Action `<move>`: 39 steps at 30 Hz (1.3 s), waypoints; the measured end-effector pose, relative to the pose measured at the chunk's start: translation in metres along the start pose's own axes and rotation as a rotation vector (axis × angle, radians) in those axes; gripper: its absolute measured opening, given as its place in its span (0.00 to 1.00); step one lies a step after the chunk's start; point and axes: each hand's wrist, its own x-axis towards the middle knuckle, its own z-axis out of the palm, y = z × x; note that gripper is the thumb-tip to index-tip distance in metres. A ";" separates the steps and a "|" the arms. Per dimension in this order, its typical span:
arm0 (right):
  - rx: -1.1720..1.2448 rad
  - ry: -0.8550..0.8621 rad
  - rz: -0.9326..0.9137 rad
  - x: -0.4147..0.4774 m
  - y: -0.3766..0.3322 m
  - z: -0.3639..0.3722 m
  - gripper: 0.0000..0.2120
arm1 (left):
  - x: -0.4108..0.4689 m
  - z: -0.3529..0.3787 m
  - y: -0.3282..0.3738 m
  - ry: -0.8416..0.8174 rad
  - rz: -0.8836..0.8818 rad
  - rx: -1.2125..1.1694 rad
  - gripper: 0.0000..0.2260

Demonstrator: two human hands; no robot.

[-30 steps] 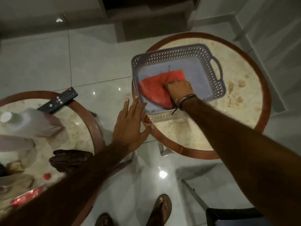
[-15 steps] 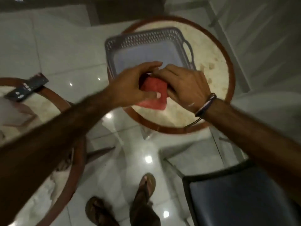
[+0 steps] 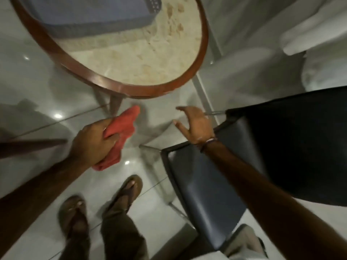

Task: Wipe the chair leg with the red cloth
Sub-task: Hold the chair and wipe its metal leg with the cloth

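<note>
My left hand (image 3: pixel 92 139) grips the crumpled red cloth (image 3: pixel 122 132), which hangs above the floor left of the chair. The chair has a dark blue seat (image 3: pixel 202 186), a black backrest (image 3: pixel 293 147) and thin metal legs; one leg (image 3: pixel 150 160) shows at the seat's front left corner. My right hand (image 3: pixel 193 124) hovers with fingers spread above the seat's far corner, holding nothing. A bracelet sits on that wrist.
A round marble table with a wooden rim (image 3: pixel 116 85) stands just beyond the hands, with a grey basket (image 3: pixel 90 17) on it. Another table's wooden edge (image 3: pixel 32 145) juts in at the left. My sandalled feet (image 3: pixel 124 192) stand on the glossy tiled floor.
The cloth has come out of the basket and passed from both hands to the left hand alone. Both hands dropped below the table toward the chair, and the view tilted downward.
</note>
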 end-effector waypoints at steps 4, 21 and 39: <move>-0.149 -0.183 0.070 -0.027 0.044 0.062 0.24 | 0.015 0.074 -0.035 -0.022 0.161 0.067 0.22; -0.069 0.118 -0.002 -0.035 0.076 0.104 0.26 | 0.086 0.211 -0.106 -0.529 0.715 0.174 0.39; -0.056 0.119 -0.044 -0.032 0.073 0.105 0.25 | 0.129 0.308 -0.146 0.293 0.806 -0.051 0.19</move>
